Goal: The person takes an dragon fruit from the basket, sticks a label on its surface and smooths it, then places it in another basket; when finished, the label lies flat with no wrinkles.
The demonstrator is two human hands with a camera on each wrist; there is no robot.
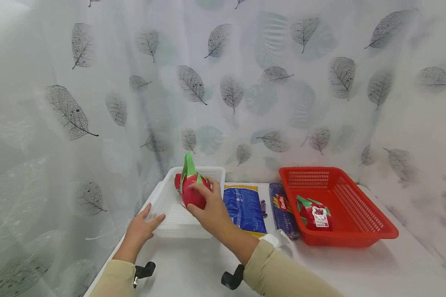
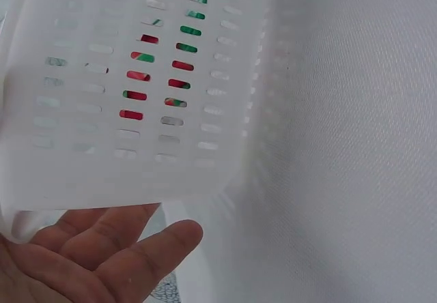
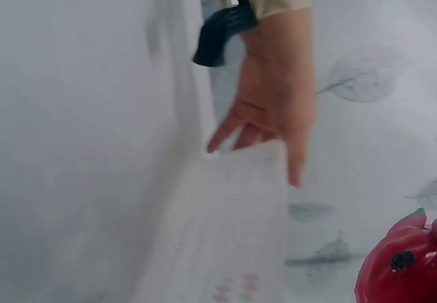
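My right hand [image 1: 213, 210] grips a red dragon fruit [image 1: 194, 196] with green leaf tips, held over the white basket [image 1: 174, 231]. In the right wrist view, part of a glossy red dragon fruit [image 3: 396, 269] with a dark spot shows at the lower right. More red [image 1: 177, 181] shows behind the held fruit, and red and green patches show through the slots of the basket wall [image 2: 225, 139] in the left wrist view. My left hand [image 1: 139, 231] touches the basket's front left corner, fingers spread and fairly straight. Some of its fingertips are hidden behind the basket wall [image 2: 95, 180].
A red basket [image 1: 357, 237] on the right holds another dragon fruit [image 1: 312, 214] with a white label. Between the baskets lie a blue and yellow package [image 1: 245, 208], a small purple wrapped piece [image 1: 263, 206] and a Barilla spaghetti packet [image 1: 282, 210]. A leaf-print curtain [image 1: 230, 82] hangs behind.
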